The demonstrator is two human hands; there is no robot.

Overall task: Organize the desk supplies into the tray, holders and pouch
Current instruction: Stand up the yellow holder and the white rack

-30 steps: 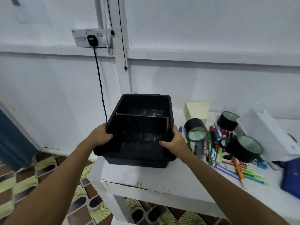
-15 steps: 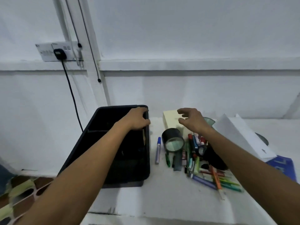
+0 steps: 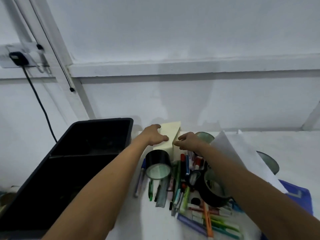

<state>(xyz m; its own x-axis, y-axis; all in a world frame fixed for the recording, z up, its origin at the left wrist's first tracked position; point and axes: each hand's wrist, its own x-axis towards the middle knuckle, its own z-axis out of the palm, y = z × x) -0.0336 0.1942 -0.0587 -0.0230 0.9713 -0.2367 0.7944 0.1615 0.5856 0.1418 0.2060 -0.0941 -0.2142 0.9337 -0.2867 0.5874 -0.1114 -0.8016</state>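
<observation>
1. Your left hand point(image 3: 153, 135) lies on the left face of the pale yellow box point(image 3: 170, 134) at the back of the white table point(image 3: 152, 220). Its fingers are bent loosely over the box top; whether they grip it, you cannot tell from this view.
2. Your right hand point(image 3: 189, 141) sits at the box's right edge, thumb and fingers slightly curled toward it and close to the corner. Contact is unclear, so treat its grip as unknown.
3. The black tray point(image 3: 72, 163) stands left of the box, touching neither hand. A divider crosses its inside; the rest is too dark to read.
4. Directly in front of the box a black cylindrical holder point(image 3: 158, 163) lies on its side, its open mouth facing you.
5. A second black holder point(image 3: 213, 189) lies in front and to the right of the box, partly under your right forearm.
6. Between and in front of these two holders, a loose heap of pens and markers point(image 3: 181, 187) spreads toward you: green, blue, red and purple barrels, with an orange one nearest the table's front edge.
7. A blue-capped marker point(image 3: 140, 177) lies alone left of the first holder, between it and the tray.
8. Right of the box a white sheet of paper point(image 3: 242, 156) stands tilted, with another round holder mouth point(image 3: 204, 136) just behind your right hand.
9. A blue pouch point(image 3: 299, 200) lies far right of the box, partly under the paper.
10. Left of the box, a wall socket point(image 3: 17, 58) carries a black plug and hanging cord.
</observation>
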